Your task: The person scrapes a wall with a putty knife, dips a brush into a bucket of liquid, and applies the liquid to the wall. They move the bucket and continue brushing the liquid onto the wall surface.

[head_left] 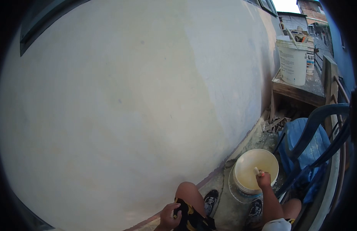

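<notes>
My right hand [264, 179] is closed around the handle of a brush [257, 171], over the open mouth of a white bucket [242, 163]. Pale yellowish liquid or residue shows inside the bucket, which stands on the concrete floor close to the wall. Whether the brush touches the bucket's contents cannot be made out. My left hand [170, 217] rests by my left knee, against dark patterned shorts [190, 215], its fingers curled. What it holds, if anything, is hidden.
A painted wall [147, 96] fills the left and centre. At the right are a blue plastic chair [301, 138], a metal railing [342, 154], and a wooden table [294, 90] bearing a white bucket [292, 63] of tools. Debris lies under the table.
</notes>
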{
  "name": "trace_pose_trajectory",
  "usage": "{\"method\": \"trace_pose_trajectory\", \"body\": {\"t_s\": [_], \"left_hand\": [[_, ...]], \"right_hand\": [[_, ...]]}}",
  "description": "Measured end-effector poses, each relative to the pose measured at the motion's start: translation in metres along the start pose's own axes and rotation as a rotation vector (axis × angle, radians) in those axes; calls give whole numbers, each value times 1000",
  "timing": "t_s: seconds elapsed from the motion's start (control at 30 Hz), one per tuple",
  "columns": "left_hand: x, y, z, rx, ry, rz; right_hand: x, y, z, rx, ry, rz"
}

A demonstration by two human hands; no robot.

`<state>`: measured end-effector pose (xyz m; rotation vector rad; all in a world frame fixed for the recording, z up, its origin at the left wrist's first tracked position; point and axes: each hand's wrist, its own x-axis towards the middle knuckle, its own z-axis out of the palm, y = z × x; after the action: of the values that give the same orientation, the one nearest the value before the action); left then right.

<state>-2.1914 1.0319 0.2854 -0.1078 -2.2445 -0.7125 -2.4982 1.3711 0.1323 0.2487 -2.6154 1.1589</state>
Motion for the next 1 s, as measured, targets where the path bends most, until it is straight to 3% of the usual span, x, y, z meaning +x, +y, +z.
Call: {"method": "trace_pose_trajectory", "body": {"t_s": [0.07, 0.13, 0.17, 0.2, 0.27, 0.33, 0.4, 0.43, 0.5, 0.57, 0.6, 0.67, 0.7, 0.8, 0.9, 1.0], "left_hand": [[-18, -2, -10, -16, -19, -37], [-37, -2, -12, 5, -22, -185], [-42, 1, -13, 7, -11, -204], [-44, 6, -16, 20, -17, -168], [-44, 5, -21, 38, 6, -130], [-54, 1, -28, 22, 35, -165], [-45, -8, -28, -12, 42, -177], [-43, -8, -23, -25, 31, -187], [-27, -12, -16, 4, -29, -75], [-14, -15, -8, -13, -55, -40], [-8, -15, -7, -8, -69, 2], [1, -20, -4, -4, -109, 4], [7, -22, -3, 9, -136, 23], [25, -32, 0, 14, -133, 43], [40, -41, 5, 9, -137, 58], [58, -46, 14, -6, -151, 116]], "right_hand": [[-2, -35, -12, 314, 226, 20], [-4, -27, -7, 63, 144, -33], [-4, -2, 2, -251, -152, -43], [-6, 17, 15, -311, -194, -30], [-10, 7, 6, -51, -20, 42], [-3, -10, -3, 0, 143, -38], [-1, -26, 0, 298, 350, -135], [0, -9, -4, -32, -7, -44], [0, 15, 7, -234, -150, 29], [0, 1, 1, 50, 60, 154], [7, -4, -2, 34, 41, 163], [15, -6, -11, 372, 263, 22], [17, -7, -19, 355, 259, 37], [35, -6, -36, 831, 358, 368], [36, -46, -65, 1086, 428, 459], [35, -45, -65, 1040, 458, 392]]}}
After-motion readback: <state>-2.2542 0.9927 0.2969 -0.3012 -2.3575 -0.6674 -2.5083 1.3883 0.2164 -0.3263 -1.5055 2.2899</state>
